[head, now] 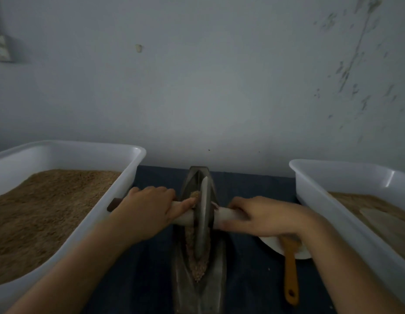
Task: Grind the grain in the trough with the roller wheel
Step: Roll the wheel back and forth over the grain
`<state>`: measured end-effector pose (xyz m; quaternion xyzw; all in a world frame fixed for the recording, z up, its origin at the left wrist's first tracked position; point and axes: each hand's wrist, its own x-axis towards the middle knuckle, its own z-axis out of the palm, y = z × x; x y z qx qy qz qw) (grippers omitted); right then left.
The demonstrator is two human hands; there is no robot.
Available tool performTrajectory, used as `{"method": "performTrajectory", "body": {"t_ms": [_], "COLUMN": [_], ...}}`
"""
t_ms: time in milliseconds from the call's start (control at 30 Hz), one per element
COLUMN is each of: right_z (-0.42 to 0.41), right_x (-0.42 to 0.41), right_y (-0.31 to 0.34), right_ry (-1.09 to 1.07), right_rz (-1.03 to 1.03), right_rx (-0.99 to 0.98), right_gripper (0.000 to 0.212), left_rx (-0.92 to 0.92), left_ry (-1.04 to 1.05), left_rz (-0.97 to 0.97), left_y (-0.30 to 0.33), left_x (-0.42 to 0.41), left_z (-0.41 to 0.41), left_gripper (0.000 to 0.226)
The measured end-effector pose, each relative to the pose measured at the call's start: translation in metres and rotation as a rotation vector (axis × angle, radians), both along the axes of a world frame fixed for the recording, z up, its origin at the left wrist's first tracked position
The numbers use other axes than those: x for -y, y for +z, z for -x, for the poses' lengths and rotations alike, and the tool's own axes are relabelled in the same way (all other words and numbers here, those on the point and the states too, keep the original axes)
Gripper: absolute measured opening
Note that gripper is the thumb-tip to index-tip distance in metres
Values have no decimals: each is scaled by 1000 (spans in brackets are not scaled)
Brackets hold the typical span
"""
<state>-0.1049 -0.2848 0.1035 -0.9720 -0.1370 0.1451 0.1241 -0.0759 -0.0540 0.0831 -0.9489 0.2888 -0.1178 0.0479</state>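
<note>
Dark tabletop (pixel 253 191), grain-filled white tubs (pixel 120 200) (both sides), fingers (pixel 160 193) curled round roller wheel (pixel 203 214) axle, trough (pixel 198 257).

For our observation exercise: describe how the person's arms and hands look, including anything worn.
Both arms are bare as far as the frame shows, with no sleeves. The left hand and right hand wear no gloves; no rings, watch or bracelets are visible in the dim light.

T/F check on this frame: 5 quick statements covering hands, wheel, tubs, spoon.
1. Both hands, left hand and right hand, hold the wheel's axle handle. True.
2. The roller wheel lies outside the trough. False: it stands in it, on the grain.
3. The left tub is empty. False: it holds brown grain.
4. A wooden spoon lies right of the trough. True.
5. The right tub is black. False: white.
</note>
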Motion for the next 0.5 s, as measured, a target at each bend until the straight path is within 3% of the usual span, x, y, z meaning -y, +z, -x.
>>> {"method": "performTrajectory", "body": {"t_ms": [67, 133, 200, 333, 400, 500], "right_z": [4, 8, 10, 14, 14, 4], "right_x": [5, 2, -4, -5, -6, -8], "right_y": [3, 4, 5, 13, 13, 5], "right_ry": [54, 69, 75, 87, 82, 53], "right_rz": [102, 177, 222, 268, 303, 320], "right_rx": [21, 50, 46, 26, 72, 158], "right_gripper": [60, 60, 50, 32, 32, 31], "left_rx": [-196, -323, -312, -389, -469, -436], "left_ry": [12, 18, 16, -6, 35, 65], "left_rz": [24, 4, -104, -181, -174, -105], "left_y": [6, 12, 14, 12, 13, 6], "left_x": [-11, -21, -23, -17, -16, -12], "left_z": [4, 9, 10, 8, 5, -1], "left_gripper": [49, 53, 57, 30, 31, 24]}}
